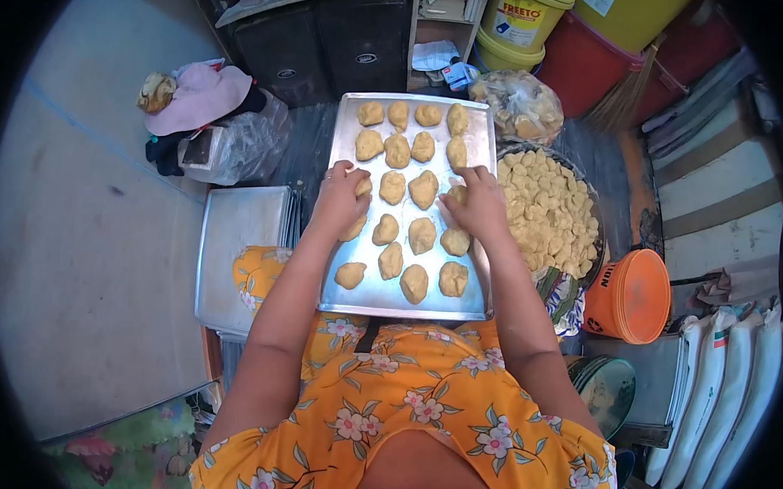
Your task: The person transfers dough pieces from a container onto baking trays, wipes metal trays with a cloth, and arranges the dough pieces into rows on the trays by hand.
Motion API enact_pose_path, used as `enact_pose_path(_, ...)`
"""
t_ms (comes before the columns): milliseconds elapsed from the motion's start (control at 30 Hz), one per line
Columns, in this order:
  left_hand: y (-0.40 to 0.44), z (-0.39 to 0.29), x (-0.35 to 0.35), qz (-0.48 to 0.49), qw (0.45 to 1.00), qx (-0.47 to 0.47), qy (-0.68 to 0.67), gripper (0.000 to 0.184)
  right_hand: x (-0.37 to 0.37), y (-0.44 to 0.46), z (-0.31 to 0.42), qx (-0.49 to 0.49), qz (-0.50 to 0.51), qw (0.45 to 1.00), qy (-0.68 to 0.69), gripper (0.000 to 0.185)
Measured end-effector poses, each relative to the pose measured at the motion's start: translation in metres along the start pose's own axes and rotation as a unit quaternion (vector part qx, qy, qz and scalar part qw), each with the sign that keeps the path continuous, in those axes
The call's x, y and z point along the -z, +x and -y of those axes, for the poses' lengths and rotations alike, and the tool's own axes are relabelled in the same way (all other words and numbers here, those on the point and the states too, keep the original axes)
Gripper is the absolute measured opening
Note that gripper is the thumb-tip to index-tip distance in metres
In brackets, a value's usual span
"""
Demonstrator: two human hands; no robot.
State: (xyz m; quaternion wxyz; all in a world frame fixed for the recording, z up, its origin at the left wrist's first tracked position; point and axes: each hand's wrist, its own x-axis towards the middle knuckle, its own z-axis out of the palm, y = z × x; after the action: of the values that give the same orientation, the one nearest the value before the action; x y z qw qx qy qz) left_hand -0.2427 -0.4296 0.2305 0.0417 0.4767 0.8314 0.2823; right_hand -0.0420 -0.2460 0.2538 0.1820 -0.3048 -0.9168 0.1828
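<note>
A metal baking tray (365, 256) in front of my lap carries rough rows of yellowish dough pieces (421, 235). My left hand (340, 200) is at the tray's left side, its fingers curled over a dough piece (364, 187) that they partly hide. At the right side my right hand (479, 203) has thumb and fingers around another dough piece (457, 194). Both pieces appear to rest on the tray. Just right of the tray stands a wide round basin (601, 219) heaped with small flattened dough lumps (548, 207).
Stacked trays (240, 248) lie to the left. An orange bucket (635, 296) stands at right, near a patterned cloth (562, 298). Behind are a clear bag of pieces (521, 107), yellow tubs (515, 29), a broom (625, 93) and a dark cabinet (321, 48). A pink hat (198, 100) sits on bags.
</note>
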Motion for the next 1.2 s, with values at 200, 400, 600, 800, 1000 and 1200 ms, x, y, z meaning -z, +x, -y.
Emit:
enact_pose_path(200,0.010,-0.033,-0.013,0.023,0.985,-0.165,0.041,0.042,-0.036,0.051,-0.012,0.011,-0.082,0.997,-0.002,0.051)
enact_pose_path(400,0.017,-0.051,-0.024,0.039,0.987,-0.127,0.094,0.035,-0.025,0.061,-0.019,-0.040,-0.021,0.999,-0.012,0.042)
enact_pose_path(600,0.024,-0.069,-0.032,0.115,0.973,-0.164,0.112,0.030,-0.026,0.071,-0.007,0.065,-0.046,0.996,0.033,0.048)
enact_pose_path(800,0.045,-0.049,-0.029,-0.070,0.990,-0.104,0.059,0.036,-0.049,0.096,0.011,0.075,0.039,0.994,-0.071,0.050)
enact_pose_path(1000,0.082,-0.026,-0.035,-0.006,0.988,-0.131,0.081,0.042,-0.031,0.090,0.005,0.022,0.017,0.999,-0.030,0.054)
enact_pose_path(1200,0.097,-0.037,-0.031,-0.006,0.993,-0.109,0.035,0.038,-0.043,0.133,-0.031,-0.001,-0.148,0.986,0.072,0.050)
